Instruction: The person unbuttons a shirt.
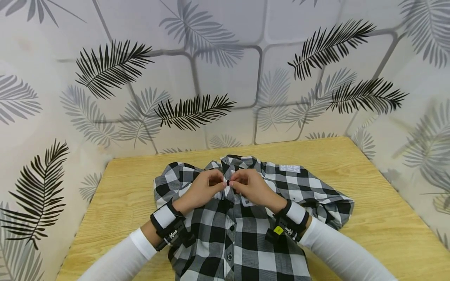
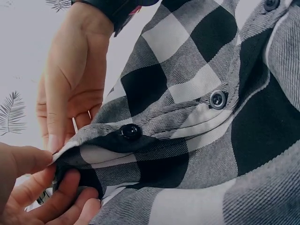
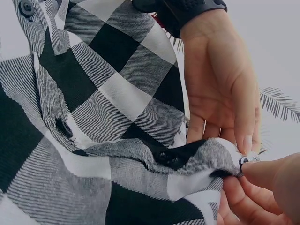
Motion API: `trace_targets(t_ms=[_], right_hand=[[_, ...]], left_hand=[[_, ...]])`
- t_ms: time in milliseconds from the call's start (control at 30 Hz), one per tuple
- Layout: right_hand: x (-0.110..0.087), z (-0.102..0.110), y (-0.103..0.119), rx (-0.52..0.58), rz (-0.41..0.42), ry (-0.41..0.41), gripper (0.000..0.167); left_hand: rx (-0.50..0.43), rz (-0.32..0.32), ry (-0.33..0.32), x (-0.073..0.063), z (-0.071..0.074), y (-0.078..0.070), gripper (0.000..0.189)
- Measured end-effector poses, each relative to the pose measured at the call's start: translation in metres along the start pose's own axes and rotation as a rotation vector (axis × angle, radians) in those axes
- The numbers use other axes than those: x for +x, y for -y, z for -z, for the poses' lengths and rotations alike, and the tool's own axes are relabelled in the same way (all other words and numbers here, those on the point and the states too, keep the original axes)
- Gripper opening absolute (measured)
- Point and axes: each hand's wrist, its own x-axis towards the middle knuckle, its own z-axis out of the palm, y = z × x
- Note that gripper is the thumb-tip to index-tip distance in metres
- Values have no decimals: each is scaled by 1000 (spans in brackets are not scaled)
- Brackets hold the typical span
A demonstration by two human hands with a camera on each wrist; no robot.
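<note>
A black, white and grey checked shirt (image 1: 261, 234) lies front up, its collar at the far end. My left hand (image 1: 204, 188) pinches the front placket near the collar between thumb and fingers. Close beside it, my right hand (image 1: 254, 188) pinches the same strip, the two sets of fingertips nearly meeting. A small dark button (image 3: 244, 161) shows at the right thumb tip. Lower on the placket sit another dark button (image 2: 131, 131) and a shiny button (image 2: 218, 99). The fingertips beneath the cloth are partly hidden.
The shirt rests on a light wooden table (image 1: 119, 203). Its sleeve (image 1: 327, 191) spreads to the right, with a white lettered patch (image 1: 290, 168) near the shoulder. Behind the table hangs a pale leaf-patterned backdrop (image 1: 228, 82). Both wrists wear strapped cameras (image 1: 170, 228).
</note>
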Motion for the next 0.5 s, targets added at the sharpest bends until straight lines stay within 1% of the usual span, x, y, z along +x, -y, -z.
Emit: trace_targets(t_ms=[67,133,200,300,367,433,500], right_hand=[[-2,2,9,21,-3,15,11],[-3,3,14,33,1,25,10],[-4,3,18,39,-4,33,10],[-4,3,20,22,-2,45,11],[-4,2,20,5,-7,52,12],[-4,0,19,3,-4,60,13],[-4,-1,17,24,-5,62,13]], left_hand=[[-24,31,1,-2,1,-8,9],[-33,41,10,-2,1,-6,9],[-46,64,35,-2,3,-8,12],[-60,69,80,-2,5,-7,16],[-71,100,110,-4,7,-12,18],[-60,110,122,-2,5,-3,19],[-39,116,123,0,3,5,20]])
